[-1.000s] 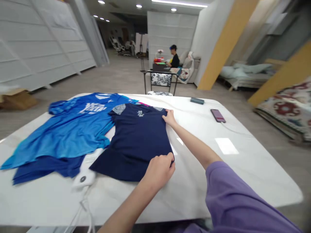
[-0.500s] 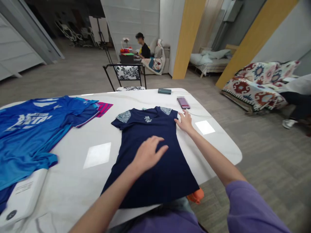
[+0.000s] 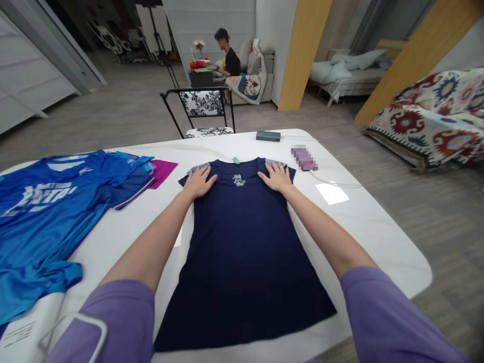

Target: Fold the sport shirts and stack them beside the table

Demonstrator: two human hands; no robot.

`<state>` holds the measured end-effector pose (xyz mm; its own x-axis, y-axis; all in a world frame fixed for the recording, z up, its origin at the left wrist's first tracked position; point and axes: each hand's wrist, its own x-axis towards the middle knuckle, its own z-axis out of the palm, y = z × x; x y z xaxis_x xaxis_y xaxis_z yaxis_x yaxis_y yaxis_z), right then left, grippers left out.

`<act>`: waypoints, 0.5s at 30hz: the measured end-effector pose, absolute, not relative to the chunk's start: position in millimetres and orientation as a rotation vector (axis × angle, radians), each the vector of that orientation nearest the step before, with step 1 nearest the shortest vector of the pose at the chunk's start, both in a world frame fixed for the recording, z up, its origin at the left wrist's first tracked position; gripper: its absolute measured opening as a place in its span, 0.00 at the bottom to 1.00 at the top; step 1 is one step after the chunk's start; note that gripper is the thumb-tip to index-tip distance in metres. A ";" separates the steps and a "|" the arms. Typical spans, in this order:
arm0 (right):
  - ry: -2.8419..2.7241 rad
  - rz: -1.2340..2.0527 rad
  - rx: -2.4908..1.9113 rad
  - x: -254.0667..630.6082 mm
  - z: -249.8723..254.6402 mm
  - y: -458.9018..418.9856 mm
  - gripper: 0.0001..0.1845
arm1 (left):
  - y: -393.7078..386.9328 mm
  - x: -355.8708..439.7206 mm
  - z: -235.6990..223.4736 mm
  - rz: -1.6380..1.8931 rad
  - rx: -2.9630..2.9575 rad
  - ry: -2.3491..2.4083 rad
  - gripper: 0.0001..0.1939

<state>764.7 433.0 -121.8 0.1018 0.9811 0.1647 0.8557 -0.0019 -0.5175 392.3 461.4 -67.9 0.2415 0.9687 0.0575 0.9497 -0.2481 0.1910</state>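
A dark navy T-shirt (image 3: 242, 252) lies spread on the white table, its neckline away from me and its hem toward me. It has patterned grey shoulder panels and a small pale print under the collar. My left hand (image 3: 198, 182) rests flat on the shirt's left shoulder, fingers apart. On the right shoulder my right hand (image 3: 277, 177) lies the same way, open with fingers spread. Neither hand grasps the fabric. Parts of both shoulder panels are hidden under the fingers.
Blue jerseys (image 3: 49, 201) lie piled on the left of the table (image 3: 378, 242), above a white package (image 3: 32, 322). A dark power bank (image 3: 268, 136) and a purple phone (image 3: 303, 158) with a cable lie at the back. Beyond stand a chair (image 3: 202, 104) and a seated person (image 3: 229, 55).
My left hand has moved forward from above the shirt's middle to its left shoulder. My right hand has shifted from beside the right sleeve onto the right shoulder. The camera view has shifted.
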 end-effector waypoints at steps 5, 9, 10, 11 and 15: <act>-1.871 0.129 -1.726 754.0 -106.7 367.4 0.50 | 410.0 399.3 -63.9 0.391 2.498 1.852 0.44; -1.994 0.265 -1.606 739.7 -119.4 230.8 0.54 | 287.4 400.3 -86.8 0.381 2.552 1.811 0.44; -2.029 0.318 -1.599 737.1 -125.6 197.0 0.53 | 253.5 398.7 -96.0 0.367 2.543 1.816 0.44; -2.062 0.364 -1.605 735.3 -132.1 166.8 0.53 | 220.7 396.4 -105.5 0.354 2.529 1.834 0.44; -2.134 0.415 -1.630 733.3 -149.8 96.3 0.53 | 115.2 384.2 -133.2 0.347 2.478 1.925 0.43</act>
